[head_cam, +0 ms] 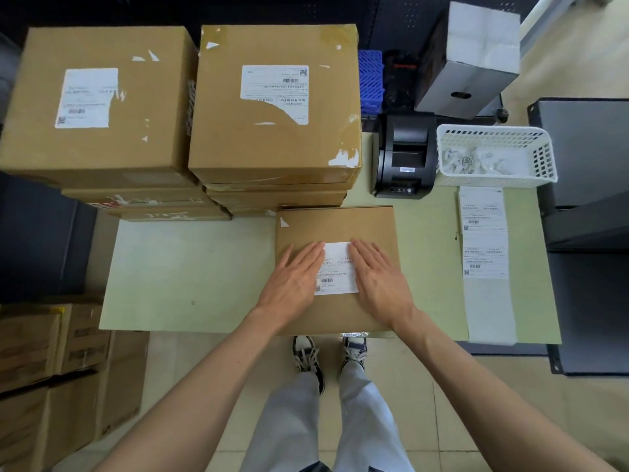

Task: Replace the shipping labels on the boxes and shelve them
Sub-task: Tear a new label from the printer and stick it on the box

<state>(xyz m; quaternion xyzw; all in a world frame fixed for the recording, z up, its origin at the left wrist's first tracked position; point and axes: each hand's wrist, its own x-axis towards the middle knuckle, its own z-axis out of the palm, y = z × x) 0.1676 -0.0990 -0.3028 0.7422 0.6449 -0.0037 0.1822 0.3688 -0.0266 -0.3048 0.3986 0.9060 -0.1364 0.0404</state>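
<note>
Both hands are flat on the box (335, 315) right in front of me, left hand (295, 282) and right hand (383, 279) with fingers spread, pressing either side of the fresh label (337, 267) on its top. That box sits at the near edge of the surface (190, 267). Behind it I can see two stacks of boxes (272, 110) with old labels, plus the label printer (405, 156) and a label strip (485, 247) to the right.

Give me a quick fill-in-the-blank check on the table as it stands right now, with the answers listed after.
1. Both hands, left hand and right hand, press flat on a white ____ on the box nearest the person.
2. The black label printer sits directly left of the white ____ holding crumpled paper.
3. The label on the right stack's top box is partly ____ away.
4. The strip of printed labels lies to the ____ of the hands.

Answers: label; basket; torn; right
</note>
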